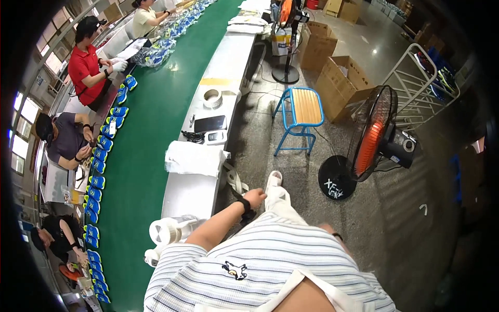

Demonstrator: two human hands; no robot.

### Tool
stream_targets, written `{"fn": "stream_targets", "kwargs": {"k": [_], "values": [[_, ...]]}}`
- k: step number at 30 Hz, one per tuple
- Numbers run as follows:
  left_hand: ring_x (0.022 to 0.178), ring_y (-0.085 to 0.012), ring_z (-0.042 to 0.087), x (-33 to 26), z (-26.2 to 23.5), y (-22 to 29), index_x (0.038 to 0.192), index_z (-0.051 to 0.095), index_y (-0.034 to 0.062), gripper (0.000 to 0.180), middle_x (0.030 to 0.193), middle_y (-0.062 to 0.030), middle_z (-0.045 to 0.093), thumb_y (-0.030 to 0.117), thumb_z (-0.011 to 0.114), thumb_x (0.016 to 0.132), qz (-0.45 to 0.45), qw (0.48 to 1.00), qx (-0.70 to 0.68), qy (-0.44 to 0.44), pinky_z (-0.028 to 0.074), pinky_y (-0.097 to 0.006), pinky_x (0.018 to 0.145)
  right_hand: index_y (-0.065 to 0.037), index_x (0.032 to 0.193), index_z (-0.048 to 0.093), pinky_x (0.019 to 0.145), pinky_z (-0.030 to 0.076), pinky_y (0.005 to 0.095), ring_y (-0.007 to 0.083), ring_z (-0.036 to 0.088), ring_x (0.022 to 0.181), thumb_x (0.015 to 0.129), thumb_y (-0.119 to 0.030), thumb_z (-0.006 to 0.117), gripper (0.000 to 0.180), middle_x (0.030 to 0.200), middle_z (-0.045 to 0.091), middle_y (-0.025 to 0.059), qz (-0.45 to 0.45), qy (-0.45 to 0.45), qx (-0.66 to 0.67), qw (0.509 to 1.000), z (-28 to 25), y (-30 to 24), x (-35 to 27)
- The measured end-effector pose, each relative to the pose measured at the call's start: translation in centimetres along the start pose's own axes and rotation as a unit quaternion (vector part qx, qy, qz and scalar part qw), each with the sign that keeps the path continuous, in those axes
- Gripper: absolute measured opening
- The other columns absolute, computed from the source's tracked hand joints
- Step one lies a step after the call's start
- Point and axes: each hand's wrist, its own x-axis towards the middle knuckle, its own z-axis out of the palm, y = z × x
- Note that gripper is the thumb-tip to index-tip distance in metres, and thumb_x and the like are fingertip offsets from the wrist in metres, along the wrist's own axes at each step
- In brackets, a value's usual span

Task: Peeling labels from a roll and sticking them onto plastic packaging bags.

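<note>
My left hand [254,198] hangs beside the white worktable, with a dark band on its wrist. Its fingers look curled in, and nothing shows in them. Only a sliver of my right hand [326,228] shows past my striped shirt, by another dark wristband; its fingers are hidden. Nearest my left hand, whitish straps [235,179] hang below the table edge. On the worktable [189,195] lie a stack of white bags [195,158], a dark phone [210,123], a small white device [215,137], a black cable [193,137] and a tape roll [212,98].
A green conveyor belt [140,151] runs left of the table, lined with blue shoes [97,165]. Several people work along its far side. To the right stand a blue stool [305,106], a floor fan [371,135], cardboard boxes [343,86] and a white rack [416,86].
</note>
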Motion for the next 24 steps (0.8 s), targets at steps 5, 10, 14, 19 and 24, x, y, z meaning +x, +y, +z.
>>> {"fn": "stream_targets", "kwargs": {"k": [5,10,14,19,24], "values": [[0.087,-0.0244,0.063,9.9,-10.2,3.6,0.099,0.063,0.0006,0.033,0.093,-0.0147,0.066,0.031,0.057,0.086,-0.084,0.978,-0.192,-0.016,0.048,-0.034,0.077,-0.001,0.095,0.063,0.069,0.047,0.0406,0.0327,0.061,0.072,0.086,-0.028,0.051,0.031,0.081,0.065,0.0154,-0.024,0.023,-0.142,0.989,-11.1,-15.1,18.0],[0.082,-0.0231,0.062,12.6,-20.6,4.7,0.098,0.062,0.0006,0.028,0.088,-0.0126,0.066,0.027,0.057,0.088,-0.026,0.956,-0.219,0.195,0.048,-0.033,0.074,-0.002,0.09,0.06,0.073,0.046,0.0466,0.0339,0.058,0.083,0.088,-0.026,0.048,0.026,0.087,0.062,0.0163,-0.124,0.01,-0.321,0.939,-19.1,-33.1,30.0],[0.079,-0.0133,0.06,14.1,-26.5,7.1,0.098,0.061,-0.0021,0.028,0.087,-0.0077,0.065,0.024,0.057,0.089,-0.091,0.902,-0.369,0.205,0.047,-0.027,0.073,-0.002,0.09,0.061,0.074,0.046,0.0429,0.0343,0.06,0.082,0.086,-0.024,0.051,0.024,0.087,0.064,0.0161,-0.176,0.052,-0.177,0.967,-21.8,-39.9,36.8],[0.083,-0.0105,0.056,21.5,-32.9,4.2,0.101,0.059,-0.0011,0.024,0.091,-0.0038,0.062,0.02,0.055,0.091,-0.082,0.924,-0.308,0.209,0.046,-0.025,0.076,-0.003,0.088,0.064,0.077,0.046,0.0463,0.0373,0.059,0.088,0.085,-0.028,0.047,0.031,0.094,0.064,0.0194,-0.124,-0.088,-0.336,0.929,-23.7,-39.6,43.4],[0.096,-0.0327,0.059,30.0,-43.2,7.7,0.102,0.063,-0.0002,0.034,0.102,-0.0195,0.063,0.028,0.058,0.084,-0.006,0.965,-0.109,0.24,0.046,-0.038,0.083,0.006,0.097,0.064,0.08,0.045,0.0466,0.04,0.059,0.093,0.086,-0.045,0.044,0.056,0.101,0.062,0.0249,-0.022,-0.048,-0.255,0.966,-31.1,-39.0,48.1]]}}
